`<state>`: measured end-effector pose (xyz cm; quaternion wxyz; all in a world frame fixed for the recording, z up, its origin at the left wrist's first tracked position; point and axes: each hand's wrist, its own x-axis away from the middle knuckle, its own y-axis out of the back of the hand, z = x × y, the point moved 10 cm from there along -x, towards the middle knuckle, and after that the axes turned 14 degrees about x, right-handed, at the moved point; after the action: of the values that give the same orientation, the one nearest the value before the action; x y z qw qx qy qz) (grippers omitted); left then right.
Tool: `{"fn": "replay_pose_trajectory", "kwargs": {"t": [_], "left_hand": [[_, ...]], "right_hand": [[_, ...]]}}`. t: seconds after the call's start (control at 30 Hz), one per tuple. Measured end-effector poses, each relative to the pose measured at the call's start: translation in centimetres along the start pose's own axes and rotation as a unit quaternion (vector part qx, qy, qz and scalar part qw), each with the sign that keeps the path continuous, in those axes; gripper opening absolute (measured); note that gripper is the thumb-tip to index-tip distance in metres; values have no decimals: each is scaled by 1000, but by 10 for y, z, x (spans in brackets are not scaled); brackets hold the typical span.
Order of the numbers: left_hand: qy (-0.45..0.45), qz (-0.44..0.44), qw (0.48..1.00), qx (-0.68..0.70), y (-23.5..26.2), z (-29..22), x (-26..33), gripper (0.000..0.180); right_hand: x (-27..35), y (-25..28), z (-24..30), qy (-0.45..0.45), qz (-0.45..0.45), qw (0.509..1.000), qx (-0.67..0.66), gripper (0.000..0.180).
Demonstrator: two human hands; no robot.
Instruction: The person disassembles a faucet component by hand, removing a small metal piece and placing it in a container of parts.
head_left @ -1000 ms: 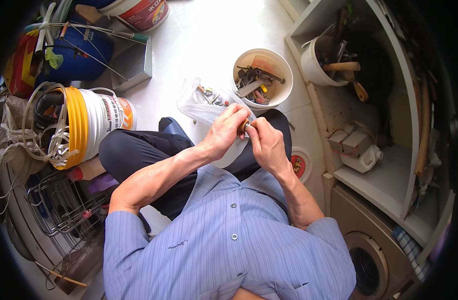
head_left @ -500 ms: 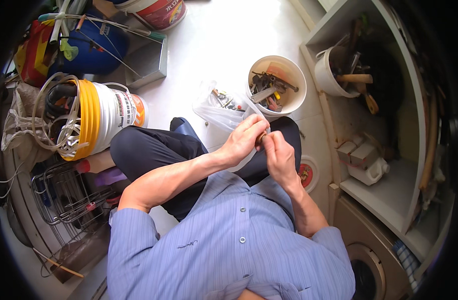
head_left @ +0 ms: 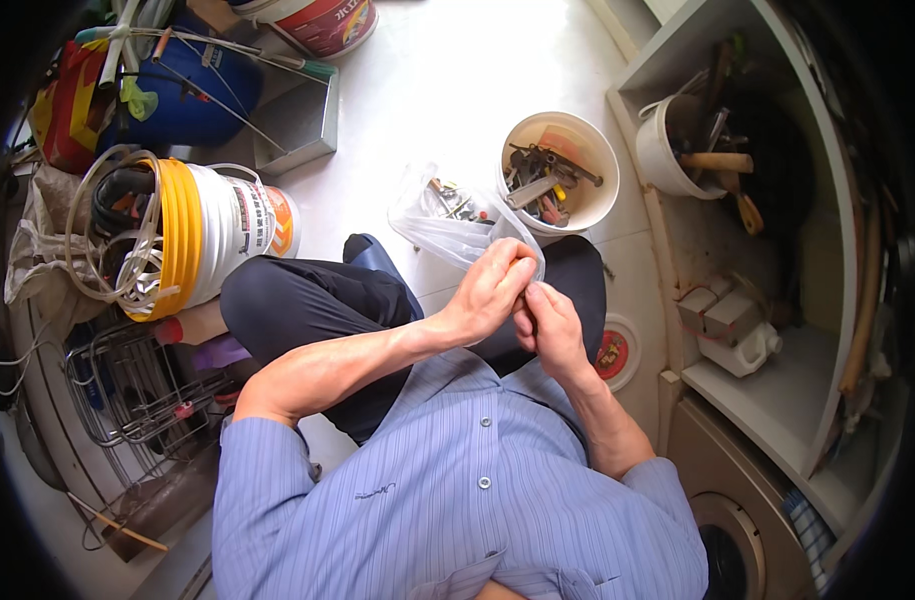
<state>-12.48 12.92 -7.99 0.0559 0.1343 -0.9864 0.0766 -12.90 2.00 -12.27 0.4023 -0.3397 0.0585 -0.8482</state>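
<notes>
Both hands together over the lap, at the mouth of a clear plastic bag. Left hand curled, fingertips pinching the bag's edge; right hand closed against it, pinching at the same spot. Can't tell if a small part sits between the fingers. Bag lies on the floor past the knees, some small hardware inside, touching the cream bucket of mixed tools. My read: sorting is partway, bag only lightly filled, bucket looks well stocked. White pail with coiled yellow hose sits to the left, untouched.
</notes>
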Motion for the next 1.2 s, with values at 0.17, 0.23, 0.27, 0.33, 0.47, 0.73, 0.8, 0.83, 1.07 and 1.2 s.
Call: {"fn": "replay_pose_trajectory", "kwargs": {"t": [0.17,0.23,0.27,0.33,0.47,0.73,0.8,0.83,1.07,1.2], "left_hand": [[187,-21,968,165,0,42,7,24],[218,-59,950,213,4,54,10,22],[220,-59,950,212,6,56,12,22],[197,-32,966,166,5,48,10,23],[95,8,994,57,1,22,3,24],[254,-35,907,334,1,54,3,25],[254,-37,894,366,-2,55,4,25],[252,-38,881,398,-4,55,3,25],[265,-37,879,395,-6,47,4,25],[255,-36,893,370,-5,42,5,25]], "right_hand": [[26,-7,72,332,-211,796,461,16],[28,-9,71,336,-196,777,495,12],[29,-16,74,360,-186,744,532,11],[30,-20,74,388,-182,709,559,13],[4,8,11,43,-88,972,213,32],[15,4,65,259,-158,831,466,23],[20,5,75,251,-165,832,466,22],[22,8,77,244,-172,833,466,22],[23,2,83,370,-193,792,446,25],[25,-7,91,390,-182,756,493,21]]}}
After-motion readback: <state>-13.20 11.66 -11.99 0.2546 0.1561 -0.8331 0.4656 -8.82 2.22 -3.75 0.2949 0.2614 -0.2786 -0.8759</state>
